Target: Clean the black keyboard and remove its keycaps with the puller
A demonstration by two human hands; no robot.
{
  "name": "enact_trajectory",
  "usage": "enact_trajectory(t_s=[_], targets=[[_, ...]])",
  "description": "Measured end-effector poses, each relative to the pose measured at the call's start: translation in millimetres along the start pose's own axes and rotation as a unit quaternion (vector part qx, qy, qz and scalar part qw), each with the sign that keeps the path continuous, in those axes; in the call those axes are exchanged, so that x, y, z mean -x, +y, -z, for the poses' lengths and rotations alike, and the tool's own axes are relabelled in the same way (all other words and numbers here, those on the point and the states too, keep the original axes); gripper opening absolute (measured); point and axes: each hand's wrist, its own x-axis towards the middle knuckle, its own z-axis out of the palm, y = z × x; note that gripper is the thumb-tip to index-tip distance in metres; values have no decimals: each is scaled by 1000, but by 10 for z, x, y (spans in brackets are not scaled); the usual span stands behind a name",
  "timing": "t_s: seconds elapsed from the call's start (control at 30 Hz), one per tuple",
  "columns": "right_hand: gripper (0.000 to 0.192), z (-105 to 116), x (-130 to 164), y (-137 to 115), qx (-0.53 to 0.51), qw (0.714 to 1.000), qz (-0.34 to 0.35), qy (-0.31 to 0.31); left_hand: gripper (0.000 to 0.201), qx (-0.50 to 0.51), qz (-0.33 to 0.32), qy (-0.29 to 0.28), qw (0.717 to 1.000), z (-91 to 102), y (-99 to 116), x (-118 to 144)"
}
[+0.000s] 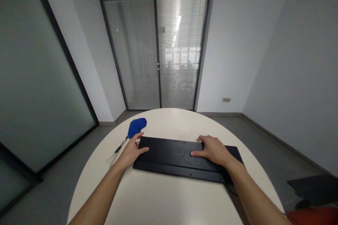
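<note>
Both hands rest on a long black keyboard (182, 160) that lies upside down, its flat underside and small screw holes facing up. I see my left hand (132, 151) at the keyboard's left end, fingers curled over the far corner and thumb lying on the flat underside, so it grips that end. My right hand (212, 149) sits on the right half, fingers hooked over the far edge, thumb stretched flat along the underside toward the left hand; it holds the edge rather than lying open. The keyboard lies flat on the round white worktop (169, 200), straight across between the two hands and running a little past the right wrist.

Just beyond the left hand, a blue cloth (136, 126) lies bunched on the worktop, near the fingertips but not touching them. To the outside of the left hand lies a thin tool with a dark grip (117, 150), close by the wrist; I cannot tell what kind it is. A thin dark cable (232, 191) leaves the keyboard under the right forearm.
</note>
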Motion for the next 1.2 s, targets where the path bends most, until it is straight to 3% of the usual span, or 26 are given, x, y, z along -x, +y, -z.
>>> enact_trajectory(t_s=[0.1, 0.27, 0.53, 0.63, 0.7, 0.87, 1.03, 1.2], targets=[[68, 94, 36, 59, 15, 999, 24, 34, 79, 15, -22, 13, 1000, 3, -14, -26], [61, 267, 102, 98, 60, 994, 72, 61, 72, 53, -24, -33, 998, -54, 42, -13], [58, 393, 189, 203, 106, 988, 75, 79, 63, 90, -69, -30, 993, -159, 73, 33], [56, 380, 203, 317, 117, 986, 74, 94, 59, 44, -76, -19, 996, -64, 24, 2], [55, 358, 205, 379, 127, 984, 65, 108, 54, -43, -86, -2, 995, 28, -24, -7], [56, 316, 192, 410, 150, 976, 58, 144, 33, -276, -108, -38, 954, 176, -119, 56], [53, 345, 189, 270, 164, 972, 61, 154, 26, -308, -107, -98, 940, 185, -117, 119], [47, 375, 201, 158, 171, 971, 59, 154, 17, -289, -85, -29, 953, 225, -194, 37]])
